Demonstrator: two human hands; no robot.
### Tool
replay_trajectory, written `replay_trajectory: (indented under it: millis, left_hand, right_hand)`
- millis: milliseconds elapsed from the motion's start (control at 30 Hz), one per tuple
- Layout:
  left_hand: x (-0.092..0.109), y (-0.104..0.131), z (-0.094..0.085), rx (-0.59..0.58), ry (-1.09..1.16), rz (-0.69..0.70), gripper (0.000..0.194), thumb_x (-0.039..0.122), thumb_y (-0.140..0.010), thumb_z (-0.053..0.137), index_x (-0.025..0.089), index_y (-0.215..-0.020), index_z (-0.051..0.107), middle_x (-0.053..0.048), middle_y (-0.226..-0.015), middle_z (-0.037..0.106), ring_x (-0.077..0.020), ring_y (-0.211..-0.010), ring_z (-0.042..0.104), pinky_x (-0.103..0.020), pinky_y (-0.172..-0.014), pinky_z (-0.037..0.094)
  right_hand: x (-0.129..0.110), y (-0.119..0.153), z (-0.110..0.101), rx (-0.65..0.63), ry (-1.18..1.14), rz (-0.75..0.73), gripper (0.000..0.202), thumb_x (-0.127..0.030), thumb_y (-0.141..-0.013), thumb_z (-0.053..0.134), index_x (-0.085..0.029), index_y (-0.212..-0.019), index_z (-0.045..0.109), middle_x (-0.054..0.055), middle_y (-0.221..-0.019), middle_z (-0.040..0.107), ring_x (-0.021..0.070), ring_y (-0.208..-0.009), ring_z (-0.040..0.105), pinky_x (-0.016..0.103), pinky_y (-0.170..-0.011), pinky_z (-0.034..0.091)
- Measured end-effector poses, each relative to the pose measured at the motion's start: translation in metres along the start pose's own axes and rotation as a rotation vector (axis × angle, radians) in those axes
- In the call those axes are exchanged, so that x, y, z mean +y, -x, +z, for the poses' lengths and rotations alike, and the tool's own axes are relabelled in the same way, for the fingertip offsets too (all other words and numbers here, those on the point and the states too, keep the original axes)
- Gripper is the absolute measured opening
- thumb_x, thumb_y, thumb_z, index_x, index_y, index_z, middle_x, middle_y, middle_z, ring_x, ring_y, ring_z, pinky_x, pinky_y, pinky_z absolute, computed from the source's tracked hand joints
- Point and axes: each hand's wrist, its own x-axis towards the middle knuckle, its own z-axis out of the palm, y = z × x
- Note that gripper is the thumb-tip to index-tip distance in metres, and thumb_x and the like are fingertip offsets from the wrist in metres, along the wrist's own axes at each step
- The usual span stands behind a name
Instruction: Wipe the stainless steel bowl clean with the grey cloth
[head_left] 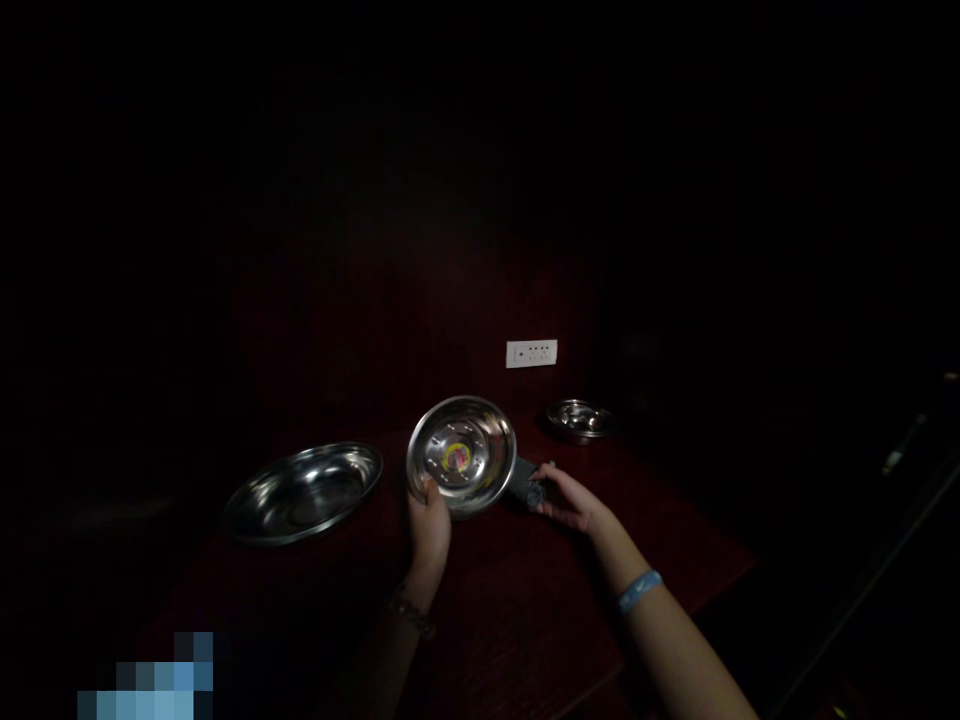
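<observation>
My left hand point(429, 525) grips the near left rim of a shiny steel bowl point(480, 440), its thumb inside the rim. The bowl is tilted so its inside faces me, and a yellow and red label point(457, 458) shows at its bottom. Just right of the bowl, my right hand point(568, 498) is closed round a dark grey rolled cloth point(527, 484), whose far end meets the bowl's right side. Whether the cloth presses on the bowl's outside cannot be made out.
A wide steel basin point(307, 495) lies on the dark red table point(517, 620) at the left. Another steel bowl point(580, 418) stands at the back right. A white socket panel point(532, 353) is on the wall behind. The surroundings are very dark.
</observation>
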Motion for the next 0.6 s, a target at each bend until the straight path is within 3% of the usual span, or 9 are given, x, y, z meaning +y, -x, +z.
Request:
replay_trajectory:
  millis: [100,200,333,467,600]
  left_hand:
    - [-0.002,-0.001,-0.001,0.011,0.006,-0.011,0.027,0.022,-0.089,0.049,0.014,-0.11,0.065,-0.011,-0.115,0.069,-0.0249,-0.114,0.062,-0.043,-0.111,0.038]
    - [-0.003,-0.001,-0.002,0.012,0.012,-0.02,0.028,0.022,-0.088,0.051,0.015,-0.112,0.063,-0.011,-0.121,0.067,-0.0244,-0.119,0.06,-0.042,-0.113,0.036]
    - [-0.001,0.001,-0.003,0.012,0.009,-0.055,0.03,0.024,-0.089,0.052,0.015,-0.116,0.062,-0.013,-0.127,0.064,-0.0253,-0.122,0.058,-0.044,-0.114,0.035]
    - [-0.006,0.0,-0.003,0.007,0.05,-0.104,0.029,0.026,-0.09,0.052,0.016,-0.115,0.062,-0.012,-0.125,0.065,-0.0242,-0.122,0.058,-0.044,-0.114,0.036]
    - [-0.022,-0.009,-0.004,-0.049,0.129,-0.148,0.028,0.029,-0.088,0.056,0.018,-0.113,0.062,-0.011,-0.119,0.068,-0.0258,-0.122,0.059,-0.048,-0.111,0.039]
  right_hand:
    - [-0.008,0.004,0.0,-0.095,-0.205,0.027,0.02,-0.029,-0.082,0.061,-0.015,-0.095,0.059,0.004,-0.082,0.068,0.0124,-0.07,0.065,0.022,-0.064,0.054]
    - [-0.014,0.008,0.0,-0.137,-0.256,-0.01,0.027,-0.037,-0.086,0.055,-0.013,-0.096,0.06,0.009,-0.088,0.07,0.0157,-0.076,0.066,0.027,-0.07,0.057]
    - [-0.017,0.012,0.0,-0.107,-0.231,-0.114,0.03,-0.03,-0.082,0.049,-0.008,-0.098,0.063,0.016,-0.101,0.07,0.019,-0.09,0.067,0.031,-0.086,0.055]
    - [-0.018,0.014,-0.002,-0.088,-0.255,-0.166,0.036,-0.034,-0.083,0.048,-0.007,-0.099,0.064,0.018,-0.11,0.068,0.0204,-0.098,0.067,0.032,-0.092,0.054]
    - [-0.014,0.011,-0.004,-0.075,-0.239,-0.185,0.017,-0.018,-0.079,0.054,-0.012,-0.091,0.064,0.011,-0.101,0.07,0.0165,-0.097,0.067,0.028,-0.09,0.054]
